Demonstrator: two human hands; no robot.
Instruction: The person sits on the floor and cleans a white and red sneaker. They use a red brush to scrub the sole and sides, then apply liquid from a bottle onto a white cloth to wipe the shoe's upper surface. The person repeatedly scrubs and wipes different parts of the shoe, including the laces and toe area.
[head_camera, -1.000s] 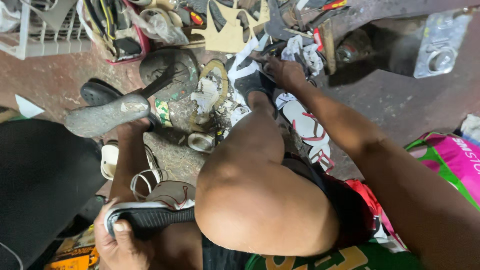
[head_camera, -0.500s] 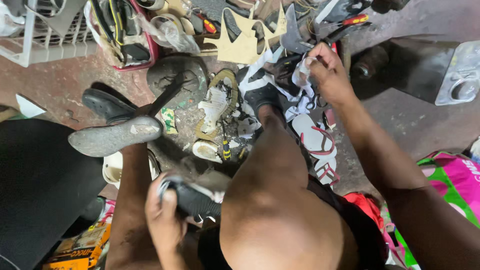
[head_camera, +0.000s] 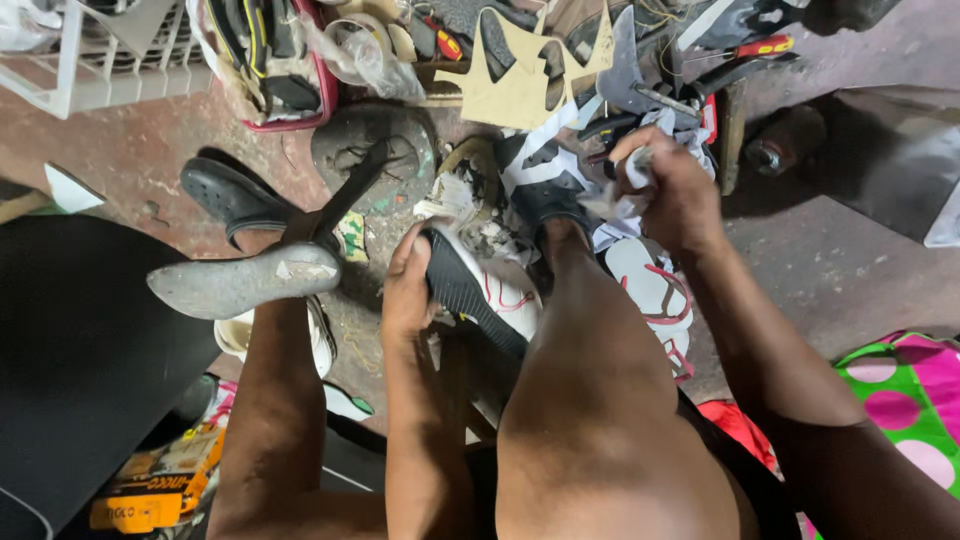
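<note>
Well, from the head camera I look straight down past my knees to a crowded floor (head_camera: 130, 160). My left hand (head_camera: 408, 290) has its grip closed around a white sneaker with a black ribbed sole (head_camera: 470, 290), held sole-up between my legs, just in front of the right knee. My right hand (head_camera: 672, 190) is farther out, its grip closed on a crumpled white scrap (head_camera: 628, 172), over a heap of tools and a striped sandal (head_camera: 645, 285).

To handle the shoe well, I judge the left hand should keep its thumb pressed along the sole's edge so the shoe stays steady and does not twist, while the right brings its scrap in from above rather than dragging it through the heap.

Room is tight. An iron shoe last (head_camera: 235, 282) juts out near the left forearm, its stand (head_camera: 370, 150) just beyond the sneaker's toe. Cut tan patterns (head_camera: 520, 80) and a screwdriver with a red handle (head_camera: 755, 48) crowd the far side. Open floor lies only to the right, by the spotted green bag (head_camera: 900, 390).
</note>
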